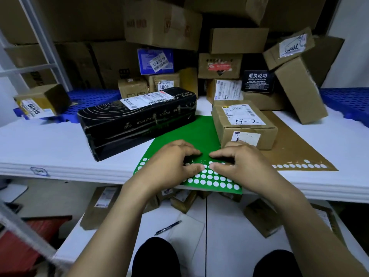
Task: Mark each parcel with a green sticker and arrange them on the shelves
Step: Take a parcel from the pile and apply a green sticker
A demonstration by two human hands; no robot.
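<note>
Both hands rest on a flat green sticker sheet at the front edge of the white shelf. The left hand and right hand have bent fingers, tips pressed to the sheet (whether either pinches a sticker, I cannot tell). Beyond, overlapping the sheet's far corners, lie a long black carton on the left and a brown cardboard parcel marked 5-2 on the right.

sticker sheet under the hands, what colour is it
The sticker sheet is green with white round spots; head view.
</note>
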